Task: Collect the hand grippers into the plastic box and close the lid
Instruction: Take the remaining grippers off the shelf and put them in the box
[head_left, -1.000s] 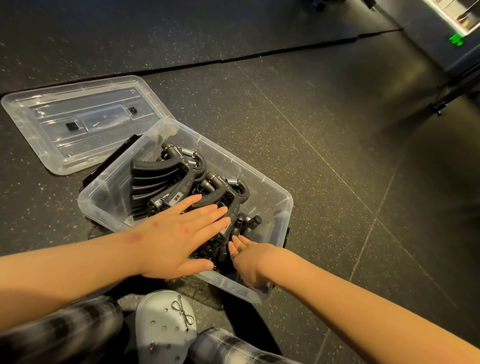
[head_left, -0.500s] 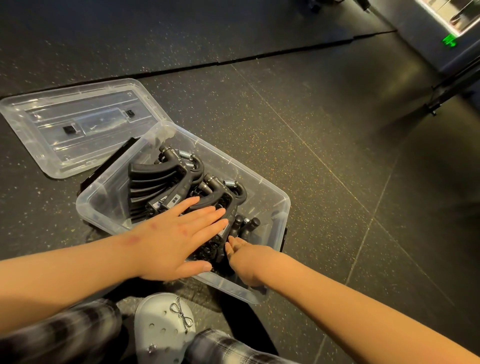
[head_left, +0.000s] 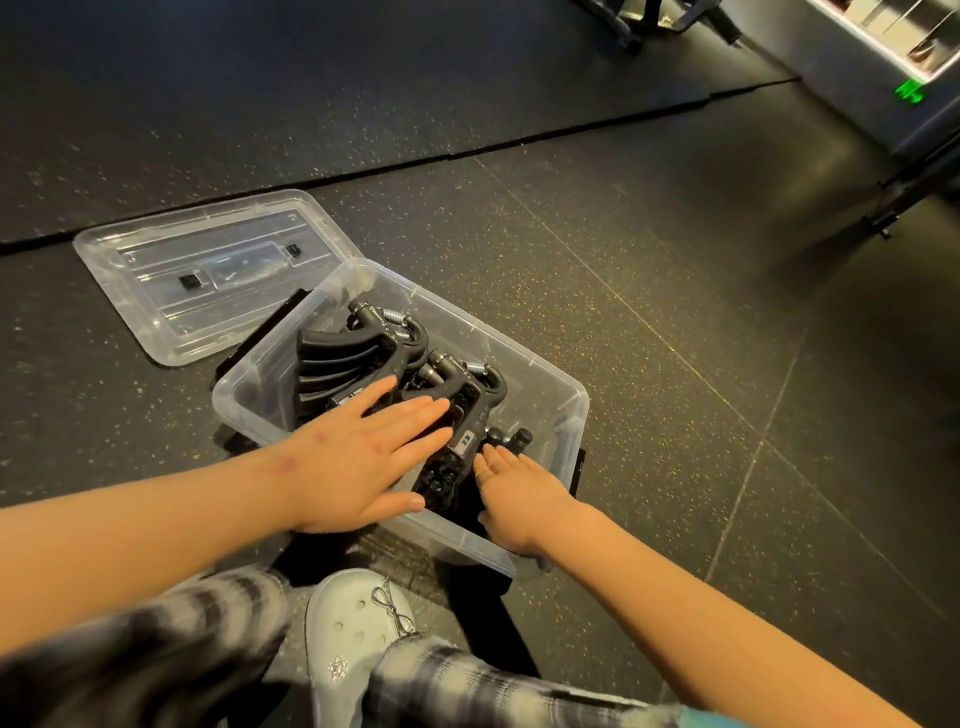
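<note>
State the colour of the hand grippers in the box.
The hand grippers are black; head view.

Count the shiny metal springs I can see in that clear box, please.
2: far spring by the back corner, near spring toward the middle; others may lie hidden.

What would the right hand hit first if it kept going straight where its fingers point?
The right hand points at the hand grippers packed in the plastic box, so it would meet those first. Depth is unclear; it may already touch them.
</note>
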